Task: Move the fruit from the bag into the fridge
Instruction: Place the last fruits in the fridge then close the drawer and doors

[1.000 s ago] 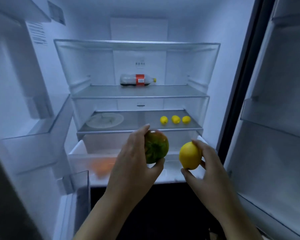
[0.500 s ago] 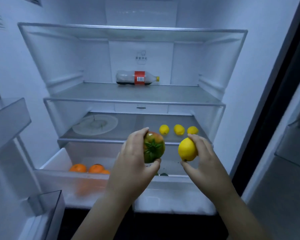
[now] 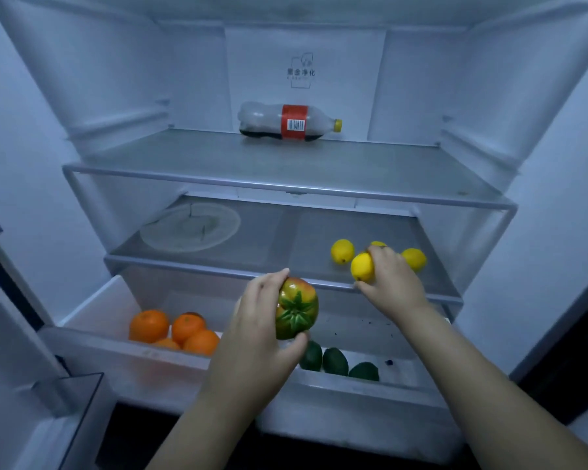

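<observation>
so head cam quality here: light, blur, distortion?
Head view: dim with a blue cast, no harsh glare; wide-angle bows the shelf edge; bottle barcode is crisp; lemon in the right hand looks slightly soft; green-red fruit in the left hand reads sharp.

Bottle (image 3: 290, 126) on shelf (image 3: 218, 164) above lemons (image 3: 342, 251)

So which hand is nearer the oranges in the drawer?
The left. The left hand, gripping a green-red fruit, hangs just right of the oranges above the drawer; the right hand, holding a lemon, is farther right, up at the shelf.
</observation>
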A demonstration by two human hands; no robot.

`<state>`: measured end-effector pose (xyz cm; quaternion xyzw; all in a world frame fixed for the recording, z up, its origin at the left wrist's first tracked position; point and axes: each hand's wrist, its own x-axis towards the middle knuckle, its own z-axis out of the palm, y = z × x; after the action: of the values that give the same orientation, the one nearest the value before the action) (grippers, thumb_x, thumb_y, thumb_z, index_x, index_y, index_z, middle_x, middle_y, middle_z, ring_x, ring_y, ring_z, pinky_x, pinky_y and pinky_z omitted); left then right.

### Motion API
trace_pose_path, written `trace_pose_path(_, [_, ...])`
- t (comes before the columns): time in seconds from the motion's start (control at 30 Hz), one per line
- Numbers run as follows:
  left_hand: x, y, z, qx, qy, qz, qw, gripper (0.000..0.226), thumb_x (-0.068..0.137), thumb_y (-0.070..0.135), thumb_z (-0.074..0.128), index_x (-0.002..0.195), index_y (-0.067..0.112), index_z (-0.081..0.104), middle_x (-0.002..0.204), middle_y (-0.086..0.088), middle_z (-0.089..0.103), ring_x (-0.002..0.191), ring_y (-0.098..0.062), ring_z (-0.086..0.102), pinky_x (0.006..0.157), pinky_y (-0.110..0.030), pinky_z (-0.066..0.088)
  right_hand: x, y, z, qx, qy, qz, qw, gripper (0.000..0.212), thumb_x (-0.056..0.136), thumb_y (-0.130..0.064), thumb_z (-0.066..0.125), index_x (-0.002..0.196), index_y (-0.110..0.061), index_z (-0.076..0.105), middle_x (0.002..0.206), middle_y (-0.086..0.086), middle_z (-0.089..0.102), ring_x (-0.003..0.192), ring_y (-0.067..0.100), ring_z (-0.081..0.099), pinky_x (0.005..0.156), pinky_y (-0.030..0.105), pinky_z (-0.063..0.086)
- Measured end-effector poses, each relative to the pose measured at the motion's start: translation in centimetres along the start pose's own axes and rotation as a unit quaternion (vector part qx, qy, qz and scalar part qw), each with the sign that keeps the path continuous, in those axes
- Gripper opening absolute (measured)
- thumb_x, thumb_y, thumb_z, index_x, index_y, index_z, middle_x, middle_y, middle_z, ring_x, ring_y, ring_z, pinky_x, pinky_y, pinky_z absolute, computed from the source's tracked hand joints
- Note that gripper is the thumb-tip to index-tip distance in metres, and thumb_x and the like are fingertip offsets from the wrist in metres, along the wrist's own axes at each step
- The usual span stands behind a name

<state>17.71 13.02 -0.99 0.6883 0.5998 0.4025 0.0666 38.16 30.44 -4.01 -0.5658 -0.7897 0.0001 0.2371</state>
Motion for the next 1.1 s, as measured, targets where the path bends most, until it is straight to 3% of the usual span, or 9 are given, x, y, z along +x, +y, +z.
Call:
trace_pose_path(0.2, [3.0,-1.0,1.2,-0.006,-0.029,0.008,1.000,0.071,0.077,0.028,0.068,0.138,0.033,0.032,0.129,0.017,0.034,0.118,-0.003,0.038,0.087,-0.009,0.029,1.2,-0.2,1.3,-0.023,-0.024,0.036,0.999,0.064,0.078,-0.040,0.070,0.130,-0.014,0.045,0.124,0.012,0.050,0.110,0.033,0.050,0.082,0.040,0.046])
trace_pose_path(0.37, [4.3,-1.7,1.8,-0.015,-0.047,0.013,0.999,0.071,0.079,0.029,0.067,0.139,0.034,0.030,0.132,0.016,0.032,0.121,-0.002,0.035,0.088,-0.005,0.026,1.9,-0.1,2.3,-0.041,-0.051,0.063,0.996,0.061,0.079,-0.045,0.067,0.127,-0.012,0.049,0.119,0.012,0.053,0.105,0.033,0.054,0.078,0.041,0.049])
trace_pose_path(0.47, [5.0,-2.4,2.1,-0.018,-0.051,0.014,0.998,0.071,0.079,0.029,0.067,0.139,0.034,0.029,0.132,0.016,0.032,0.121,-0.004,0.036,0.089,-0.009,0.027,2.1,0.0,2.7,-0.050,-0.053,0.064,0.995,0.063,0.079,-0.046,0.067,0.131,-0.014,0.047,0.122,0.011,0.053,0.103,0.033,0.056,0.079,0.041,0.050])
trace_pose_path(0.67, [6.0,-2.7,2.2,-0.026,-0.057,0.020,0.998,0.072,0.080,0.030,0.067,0.140,0.034,0.028,0.130,0.016,0.031,0.119,-0.004,0.037,0.092,-0.015,0.031,2.0,0.3,3.0,-0.038,-0.045,0.062,0.996,0.077,0.080,-0.046,0.066,0.143,-0.019,0.033,0.136,0.009,0.042,0.117,0.031,0.049,0.086,0.041,0.050])
trace_pose_path(1.1, [7.0,-2.4,2.4,-0.015,-0.048,0.034,0.998,0.072,0.079,0.030,0.068,0.140,0.032,0.029,0.132,0.013,0.033,0.120,-0.006,0.038,0.092,-0.017,0.034,1.3,1.1,2.3,-0.018,-0.029,0.067,0.997,0.075,0.079,-0.047,0.068,0.141,-0.018,0.036,0.133,0.008,0.046,0.115,0.030,0.050,0.080,0.038,0.046])
